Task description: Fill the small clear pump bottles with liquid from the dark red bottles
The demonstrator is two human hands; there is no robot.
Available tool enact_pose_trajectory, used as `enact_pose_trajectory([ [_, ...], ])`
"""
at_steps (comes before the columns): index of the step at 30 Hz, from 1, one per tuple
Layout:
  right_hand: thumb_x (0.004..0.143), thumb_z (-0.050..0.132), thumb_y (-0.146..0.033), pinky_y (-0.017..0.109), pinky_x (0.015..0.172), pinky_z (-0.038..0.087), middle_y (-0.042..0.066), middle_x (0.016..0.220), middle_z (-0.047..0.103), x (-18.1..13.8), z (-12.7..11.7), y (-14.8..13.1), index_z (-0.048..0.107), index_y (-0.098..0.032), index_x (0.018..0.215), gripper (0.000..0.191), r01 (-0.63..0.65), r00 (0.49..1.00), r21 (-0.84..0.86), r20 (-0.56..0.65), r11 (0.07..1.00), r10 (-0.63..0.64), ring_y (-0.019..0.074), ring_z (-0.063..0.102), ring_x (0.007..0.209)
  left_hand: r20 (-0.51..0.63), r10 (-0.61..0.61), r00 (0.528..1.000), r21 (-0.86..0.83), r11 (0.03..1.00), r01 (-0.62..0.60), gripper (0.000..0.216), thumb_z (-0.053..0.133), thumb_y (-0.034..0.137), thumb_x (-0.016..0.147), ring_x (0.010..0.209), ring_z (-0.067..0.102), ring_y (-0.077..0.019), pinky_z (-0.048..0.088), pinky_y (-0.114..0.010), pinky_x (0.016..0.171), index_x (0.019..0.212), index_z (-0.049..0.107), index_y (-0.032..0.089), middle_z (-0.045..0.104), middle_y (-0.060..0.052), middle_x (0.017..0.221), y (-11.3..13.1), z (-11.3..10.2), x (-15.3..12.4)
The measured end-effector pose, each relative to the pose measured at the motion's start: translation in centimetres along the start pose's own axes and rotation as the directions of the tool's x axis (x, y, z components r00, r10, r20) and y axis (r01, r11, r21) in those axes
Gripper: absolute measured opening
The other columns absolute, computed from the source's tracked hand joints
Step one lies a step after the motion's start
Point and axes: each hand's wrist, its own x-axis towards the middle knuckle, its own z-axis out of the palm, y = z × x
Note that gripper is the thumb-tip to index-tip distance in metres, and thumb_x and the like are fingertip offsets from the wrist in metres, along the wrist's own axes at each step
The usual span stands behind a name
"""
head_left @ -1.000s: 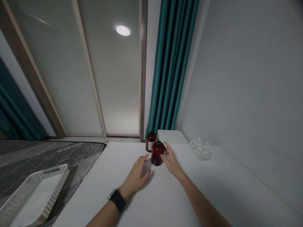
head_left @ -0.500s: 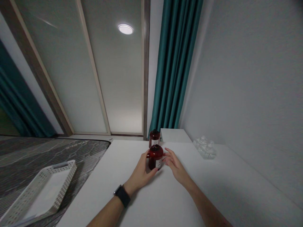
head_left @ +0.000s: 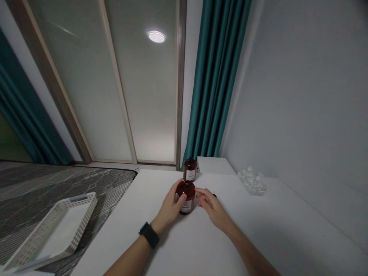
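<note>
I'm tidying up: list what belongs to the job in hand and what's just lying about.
In the job:
- near labelled brown bottle
- left hand gripping it
- right hand beside it
- likely matching bottle behind

Seemingly lying about:
- white perforated basket
- clear plastic bundle
- white box

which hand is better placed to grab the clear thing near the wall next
Probably the right. The right hand is on the same side as the clear thing and nearer to it, while the left hand is farther off and wrapped around the front brown bottle.
</note>
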Motion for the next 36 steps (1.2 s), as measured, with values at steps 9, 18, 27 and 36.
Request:
enact_pose_trajectory([
  [9, 0.098, 0.041, -0.032, 0.031, 0.07, 0.053, 0.005, 0.099, 0.064, 0.8, -3.0, 1.0, 0.059, -0.024, 0.13, 0.037, -0.034, 0.986, -0.19, -0.166, 0.981, 0.002, 0.0174, 0.062, 0.075, -0.035, -0.061, 0.998, -0.034, 0.998, 0.06, 0.041, 0.058, 0.032, 0.092, 0.114, 0.062, -0.0267, 0.048, -0.044, 0.103, 0.129, 0.049, 0.019, 0.063, -0.012, 0.128, 0.7, -0.1, 0.0],
  [18, 0.081, 0.061, -0.027, 0.042, 0.082, 0.053, 0.007, 0.1, 0.063, 0.5, -6.8, 5.0, 0.058, -0.023, 0.129, 0.048, -0.12, 0.967, -0.464, -0.256, 0.878, -0.003, 0.0231, 0.059, 0.084, -0.049, -0.104, 0.993, -0.082, 0.992, 0.1, 0.041, 0.062, 0.034, 0.087, 0.111, 0.061, -0.0266, 0.047, -0.043, 0.1, 0.124, 0.048, 0.02, 0.062, -0.011, 0.122, 0.9, 0.4, -0.3],
  [27, 0.076, 0.067, -0.019, 0.045, 0.09, 0.048, 0.006, 0.099, 0.065, -0.2, -6.4, 6.6, 0.058, -0.025, 0.129, 0.053, -0.13, 0.983, -0.598, -0.18, 0.791, 0.025, 0.0266, 0.06, 0.093, -0.061, -0.141, 0.988, -0.084, 0.987, 0.136, 0.045, 0.066, 0.035, 0.083, 0.108, 0.06, -0.027, 0.047, -0.043, 0.096, 0.12, 0.046, 0.02, 0.06, -0.011, 0.12, 1.5, 1.3, -0.6],
  [36, 0.082, 0.06, -0.016, 0.044, 0.085, 0.046, 0.005, 0.091, 0.066, -0.1, -6.2, 6.0, 0.066, -0.024, 0.115, 0.034, -0.068, 0.992, -0.614, -0.124, 0.787, -0.012, 0.0269, 0.059, 0.09, -0.057, -0.153, 0.986, -0.086, 0.985, 0.148, 0.047, 0.069, 0.033, 0.079, 0.113, 0.06, -0.0289, 0.046, -0.046, 0.1, 0.12, 0.047, 0.02, 0.061, -0.011, 0.121, 2.0, 1.6, -0.6],
])
